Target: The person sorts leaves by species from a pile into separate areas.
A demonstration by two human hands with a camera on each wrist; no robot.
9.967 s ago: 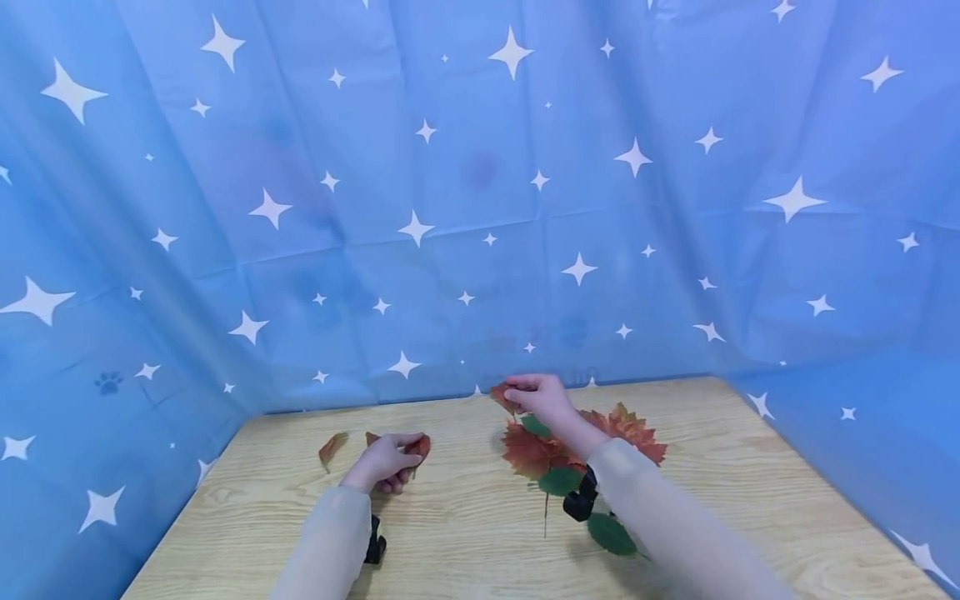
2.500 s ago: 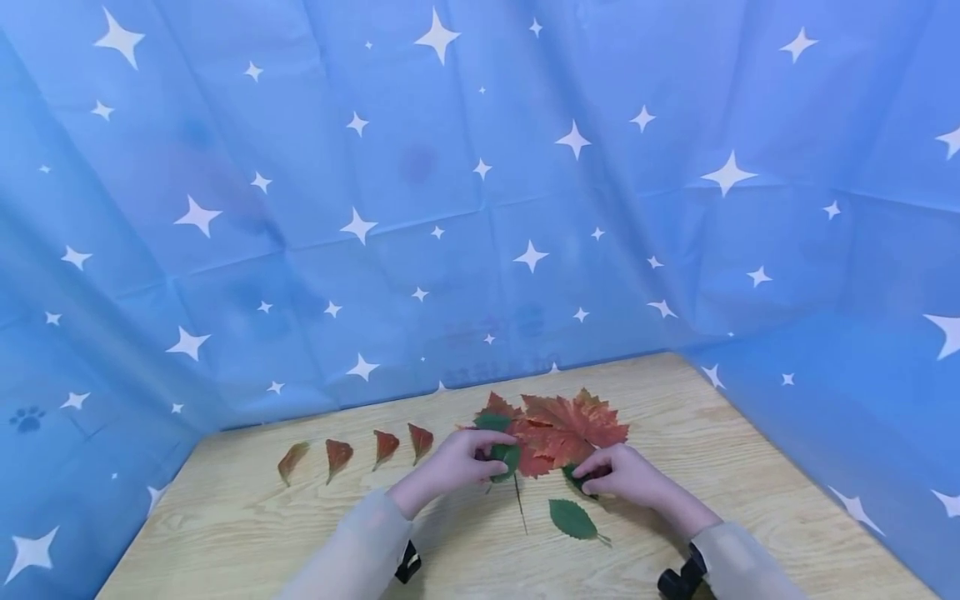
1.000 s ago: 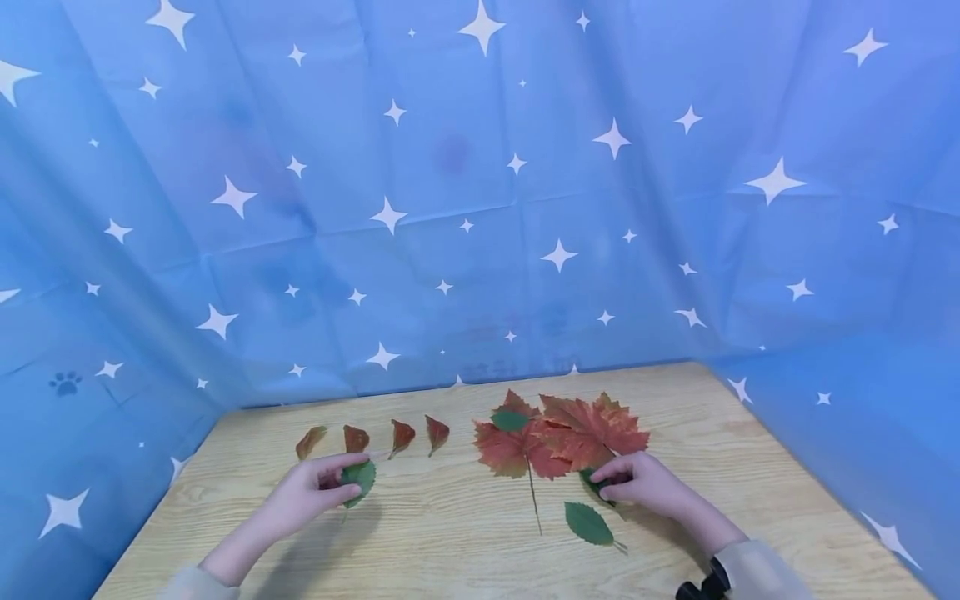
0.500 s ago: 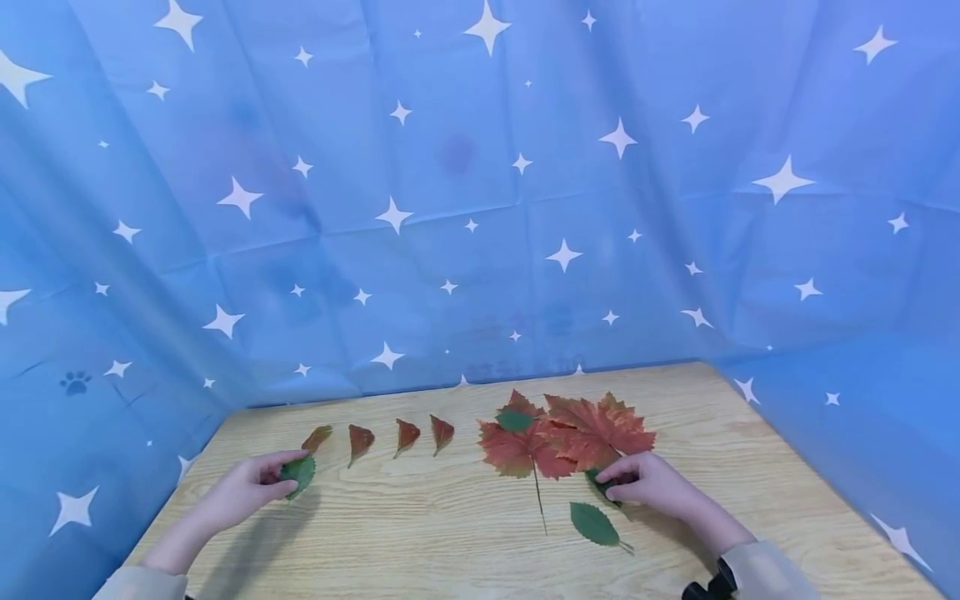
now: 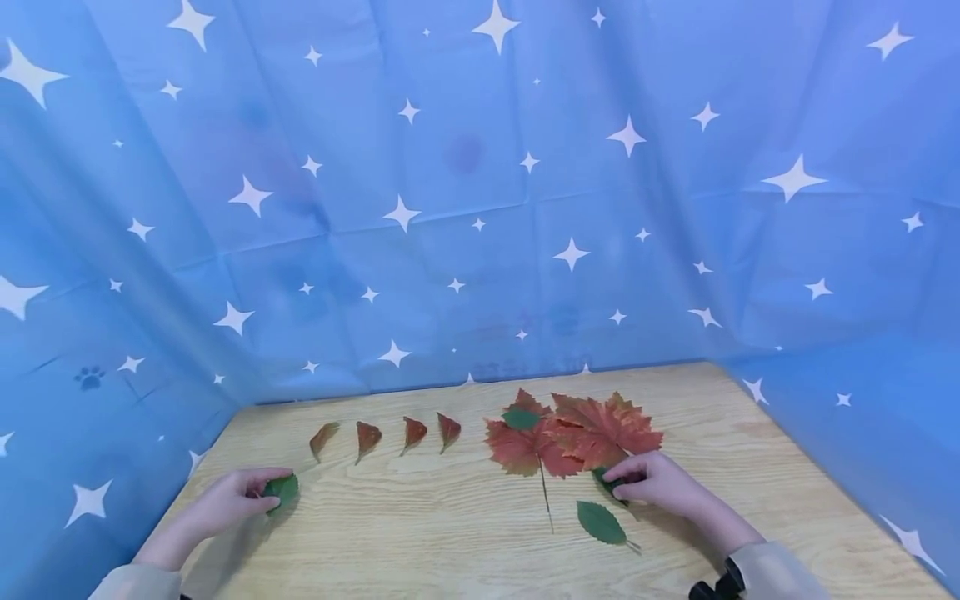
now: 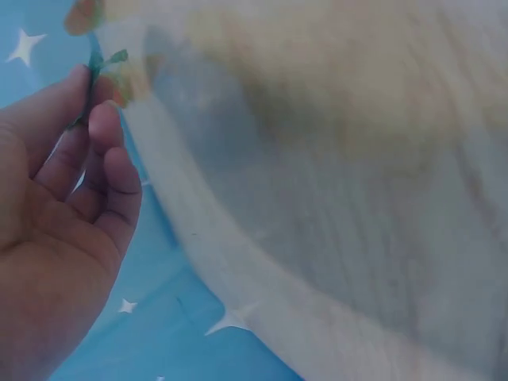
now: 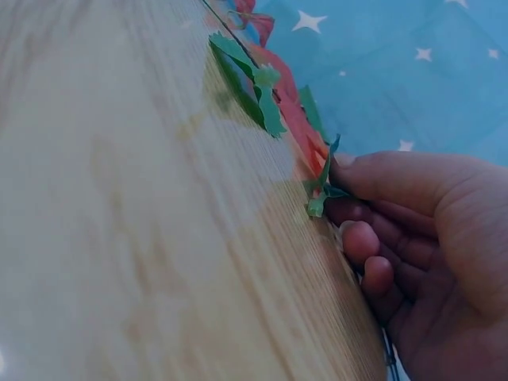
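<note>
My left hand (image 5: pixel 228 504) pinches a green leaf (image 5: pixel 282 492) between thumb and fingers, over the left side of the table. In the left wrist view this leaf (image 6: pixel 94 89) shows edge-on at the fingertips. On the right, my right hand (image 5: pixel 660 485) pinches another green leaf (image 5: pixel 609 483) just in front of the red maple leaves (image 5: pixel 600 429). Its stem end (image 7: pixel 316 205) sticks out by the fingertips in the right wrist view. A loose green leaf (image 5: pixel 600 522) lies nearby, and a further green leaf (image 5: pixel 521 418) rests on the maple leaves.
Several small reddish-brown leaves (image 5: pixel 413 432) lie in a row along the back left of the wooden table (image 5: pixel 420 525). A blue curtain with white stars (image 5: pixel 450 208) encloses the table behind and at both sides.
Over the last seconds my left hand has carried a green leaf from beside the maple leaves to the far left, lowering it in front of the brown row. The right hand has stayed put.
</note>
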